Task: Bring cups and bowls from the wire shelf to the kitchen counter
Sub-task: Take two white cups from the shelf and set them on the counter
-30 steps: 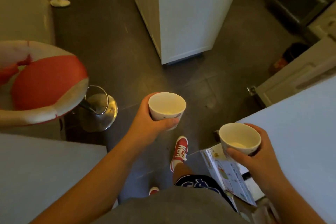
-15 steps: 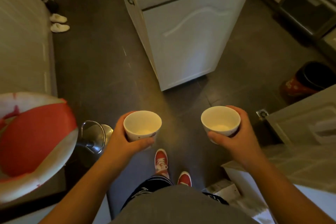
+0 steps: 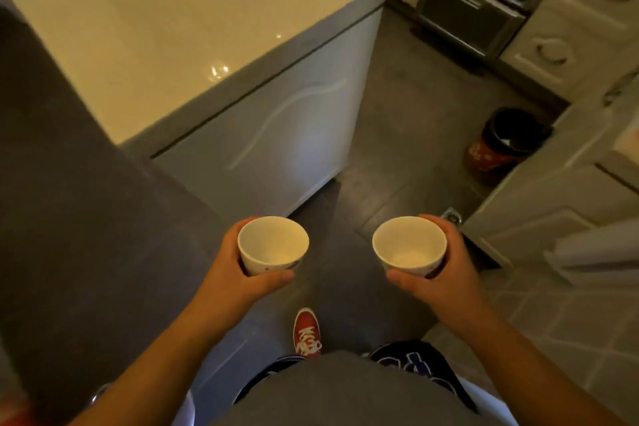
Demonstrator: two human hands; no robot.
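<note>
Two white cups were held upright over the dark floor (image 3: 86,218), one in each hand, level with each other and well apart. Nearest, a grey shirt and dark printed shorts were seen at the bottom edge, with a red shoe (image 3: 307,332) planted just beyond them. The left cup (image 3: 272,245) was gripped by the left hand (image 3: 238,273), thumb pressed on its near side and fingers wrapped around its far side. The right cup (image 3: 409,246) was clasped the same way by the right hand (image 3: 446,273). Both cups appeared empty, and small red marks were visible on their outer walls. Farther off, a white cabinet with a glossy pale counter top (image 3: 193,21) was seen at the left. To the far right, a red bin (image 3: 498,145) with a black liner was set on the floor beside pale drawer fronts (image 3: 567,34).
</note>
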